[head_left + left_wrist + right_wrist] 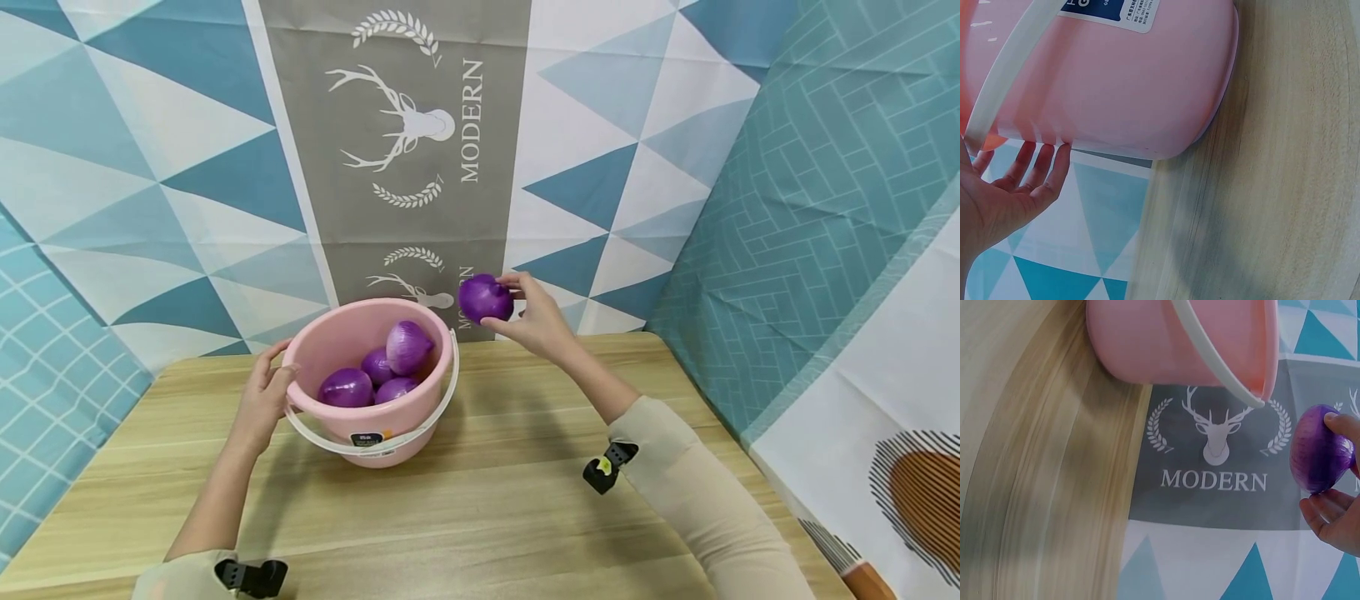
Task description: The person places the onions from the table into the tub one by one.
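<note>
A pink bucket [405, 450] with a white handle [448, 396] stands upright on the table. Several purple onions [346, 388] lie inside it. My left hand [264, 393] holds the bucket's left side at the rim; in the left wrist view, its fingertips [1063, 150] touch the outer wall, while the thumb is out of sight. To the right of the bucket and above the table, my right hand [534, 315] grips another purple onion [483, 300] between thumb and fingers. The right wrist view shows this onion [1316, 453] apart from the bucket.
The wooden table [480, 517] reaches back to a patterned cloth [600, 100] with blue triangles and a grey deer panel. Teal cloth [817, 208] hangs along the right side. The bucket's handle hangs down across its front.
</note>
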`<state>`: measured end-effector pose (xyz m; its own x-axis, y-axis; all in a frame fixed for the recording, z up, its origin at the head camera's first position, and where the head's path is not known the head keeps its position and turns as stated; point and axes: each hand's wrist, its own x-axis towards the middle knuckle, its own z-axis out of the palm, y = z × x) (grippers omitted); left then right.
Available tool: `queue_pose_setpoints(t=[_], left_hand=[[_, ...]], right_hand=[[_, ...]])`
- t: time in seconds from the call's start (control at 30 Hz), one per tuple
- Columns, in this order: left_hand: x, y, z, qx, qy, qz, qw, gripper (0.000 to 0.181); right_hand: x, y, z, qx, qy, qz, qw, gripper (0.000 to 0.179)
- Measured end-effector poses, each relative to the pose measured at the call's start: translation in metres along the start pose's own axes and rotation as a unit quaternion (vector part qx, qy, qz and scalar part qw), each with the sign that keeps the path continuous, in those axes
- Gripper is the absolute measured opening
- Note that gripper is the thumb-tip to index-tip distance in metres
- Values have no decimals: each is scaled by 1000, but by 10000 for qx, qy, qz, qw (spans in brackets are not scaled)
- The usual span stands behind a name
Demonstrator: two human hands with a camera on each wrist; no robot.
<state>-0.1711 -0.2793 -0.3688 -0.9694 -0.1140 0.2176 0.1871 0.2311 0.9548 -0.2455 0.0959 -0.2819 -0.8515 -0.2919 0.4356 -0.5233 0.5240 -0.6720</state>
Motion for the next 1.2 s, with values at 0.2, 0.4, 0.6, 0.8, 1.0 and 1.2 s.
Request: queue_pose_setpoints(t=[0.2, 0.4, 0.6, 0.8, 1.0, 1.2], left_hand=[[1, 0, -1, -98, 24, 5, 9999, 50], [2, 2, -1, -154, 4, 35, 9999, 50], [2, 1, -2, -164, 19, 67, 9998, 50], [1, 1, -2, -149, 13, 82, 9999, 50], [1, 2, -1, -192, -3, 57, 9998, 50], [1, 1, 0, -132, 16, 44, 9999, 49]], right_hand=[[5, -7, 8, 120, -48, -126, 9998, 63], [8, -16, 16, 309, -112, -234, 9992, 62], [11, -26, 25, 378, -228, -272, 9987, 62], [13, -33, 34, 370, -317, -289, 9984, 61], [14, -39, 46, 472, -359, -204, 9980, 61], [13, -45, 56, 505, -440, -158, 9976, 62]])
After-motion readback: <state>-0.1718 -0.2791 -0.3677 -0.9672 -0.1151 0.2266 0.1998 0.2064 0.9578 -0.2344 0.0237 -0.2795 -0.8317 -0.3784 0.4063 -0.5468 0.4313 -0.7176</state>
